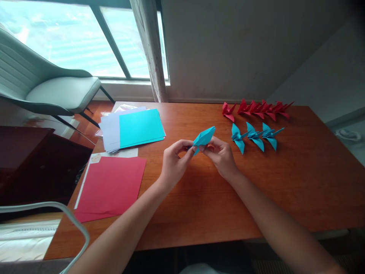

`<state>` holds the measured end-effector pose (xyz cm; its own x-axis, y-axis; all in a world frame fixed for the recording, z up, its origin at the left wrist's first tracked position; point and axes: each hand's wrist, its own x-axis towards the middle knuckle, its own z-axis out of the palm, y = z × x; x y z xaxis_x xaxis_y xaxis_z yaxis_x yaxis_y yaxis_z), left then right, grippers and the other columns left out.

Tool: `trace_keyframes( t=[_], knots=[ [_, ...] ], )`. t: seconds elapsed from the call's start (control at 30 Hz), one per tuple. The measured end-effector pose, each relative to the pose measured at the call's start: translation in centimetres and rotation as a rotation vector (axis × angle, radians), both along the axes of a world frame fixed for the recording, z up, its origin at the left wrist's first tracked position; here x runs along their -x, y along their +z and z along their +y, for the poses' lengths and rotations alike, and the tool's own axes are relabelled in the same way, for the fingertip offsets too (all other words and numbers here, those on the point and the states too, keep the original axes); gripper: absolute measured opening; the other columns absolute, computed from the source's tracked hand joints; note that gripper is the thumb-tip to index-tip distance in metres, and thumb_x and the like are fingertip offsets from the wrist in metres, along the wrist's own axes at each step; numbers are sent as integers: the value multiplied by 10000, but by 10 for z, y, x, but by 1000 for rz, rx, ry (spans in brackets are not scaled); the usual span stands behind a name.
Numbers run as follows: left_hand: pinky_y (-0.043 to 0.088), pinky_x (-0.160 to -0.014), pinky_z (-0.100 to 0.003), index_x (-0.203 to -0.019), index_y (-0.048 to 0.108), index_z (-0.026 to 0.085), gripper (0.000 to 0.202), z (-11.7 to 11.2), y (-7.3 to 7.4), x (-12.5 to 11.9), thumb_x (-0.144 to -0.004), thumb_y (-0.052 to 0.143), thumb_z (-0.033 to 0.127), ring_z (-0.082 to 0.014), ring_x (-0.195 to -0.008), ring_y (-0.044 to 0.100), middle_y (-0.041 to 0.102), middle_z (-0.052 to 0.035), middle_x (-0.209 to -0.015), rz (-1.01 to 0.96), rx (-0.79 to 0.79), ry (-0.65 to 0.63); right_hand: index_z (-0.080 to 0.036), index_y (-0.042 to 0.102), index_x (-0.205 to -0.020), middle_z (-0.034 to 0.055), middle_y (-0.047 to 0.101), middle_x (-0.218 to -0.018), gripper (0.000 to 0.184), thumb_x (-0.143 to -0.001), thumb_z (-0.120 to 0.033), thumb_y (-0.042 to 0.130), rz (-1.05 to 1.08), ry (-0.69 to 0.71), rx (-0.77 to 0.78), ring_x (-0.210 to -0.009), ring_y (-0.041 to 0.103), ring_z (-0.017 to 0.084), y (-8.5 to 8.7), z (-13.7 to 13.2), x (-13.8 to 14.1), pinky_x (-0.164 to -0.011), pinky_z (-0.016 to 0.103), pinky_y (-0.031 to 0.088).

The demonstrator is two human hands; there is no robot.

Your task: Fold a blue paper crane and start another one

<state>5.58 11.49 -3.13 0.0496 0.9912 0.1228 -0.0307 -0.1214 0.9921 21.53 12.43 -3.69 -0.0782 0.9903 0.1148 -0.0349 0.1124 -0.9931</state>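
As far as I can judge from across the room, this blue folded paper [204, 136] is well along but not finished: it is a slim, closed shape, without the spread wings of the three blue paper birds [254, 135] lined up to its right. Behind those sit several red paper birds [255, 109], which look complete. Flat blue sheets [141, 129] and red sheets [111, 186] lie unfolded on the left.

The piece is held over the middle of the surface [194, 213], between the left hand [176, 158] and right hand [222, 156]. Each grip is a close pinch, thumb against fingers, the left on its near-left end, the right along its lower edge. Its long axis slants, one tip pointing rightward and away from the person; a smaller point juts down toward them.
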Motion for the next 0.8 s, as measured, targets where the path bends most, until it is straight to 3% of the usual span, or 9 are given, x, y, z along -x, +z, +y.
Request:
trace_keyframes(
  t=[0.13, 0.4, 0.57, 0.67, 0.8],
  knots=[
    [539, -748, -265, -957, 684, 186, 279, 1, 0, 0, -768, 811, 346, -159, -780, 663, 714, -34, -849, -60, 33, 58, -268, 756, -887, 15, 708, -909, 147, -820, -399, 749, -35, 24, -19, -879, 627, 211, -4, 0, -1, -828, 367, 513],
    [498, -644, -231, -750, 690, 158, 274, 3, 6, 6, -699, 863, 364, -132, -679, 623, 698, -17, -747, -188, 210, -80, -266, 753, -831, 5, 639, -839, 85, -837, -350, 748, -62, 29, -103, -802, 575, 179, -1, -2, -1, -753, 335, 485],
    [503, -665, -258, -810, 745, 147, 325, 1, 7, 4, -740, 816, 456, -149, -691, 615, 697, -32, -751, -159, 394, -352, -266, 752, -738, -12, 574, -772, 85, -795, -316, 791, 114, 10, -25, -751, 538, 153, 0, -1, -2, -664, 296, 446],
    [468, -646, -250, -868, 786, 146, 354, 1, 5, 2, -774, 777, 488, -146, -676, 587, 700, -32, -740, -106, 374, -395, -259, 736, -703, -18, 574, -782, 129, -787, -334, 797, 178, 46, 50, -730, 536, 140, -1, -1, -1, -626, 279, 443],
    [400, -608, -239, -779, 785, 134, 355, 1, 2, 2, -778, 769, 489, -126, -621, 534, 682, -21, -683, -64, 305, -362, -264, 772, -833, 1, 685, -978, 116, -808, -376, 778, 146, 177, 81, -925, 621, 175, 2, -1, 0, -818, 304, 511]
  ],
)
